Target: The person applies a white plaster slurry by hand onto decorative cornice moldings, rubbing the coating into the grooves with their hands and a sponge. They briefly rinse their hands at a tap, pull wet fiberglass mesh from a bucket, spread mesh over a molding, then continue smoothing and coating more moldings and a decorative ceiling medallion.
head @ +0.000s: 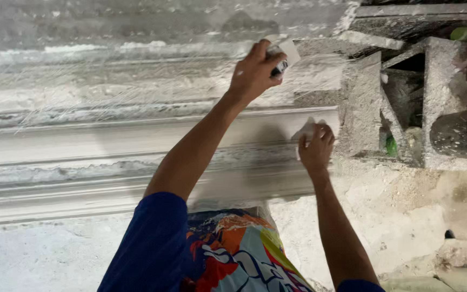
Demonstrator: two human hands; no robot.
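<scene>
Upper centre, I see my left hand point(255, 67) gripping a scraper point(283, 51); right hand point(315, 146) clutches, probably, a rag point(305, 131) against the plaster moulding point(109, 146); smoothing continues rightward.

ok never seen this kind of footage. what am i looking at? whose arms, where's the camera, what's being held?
There is no machine here, and only one picture. It comes from a camera worn on a person's head, looking down at their own two bare arms in blue sleeves.

In front of them runs a long moulded plaster strip with stepped ridges, pale grey and dusty, on a rough plaster-spattered surface.

The left hand is stretched farthest out and grips a small flat white-bladed tool, like a scraper, near the strip's far edge. The right hand presses a small white piece, perhaps a cloth or plaster lump, against the strip's end; I cannot tell which.

To the right stands a crusted frame of blocks.
</scene>
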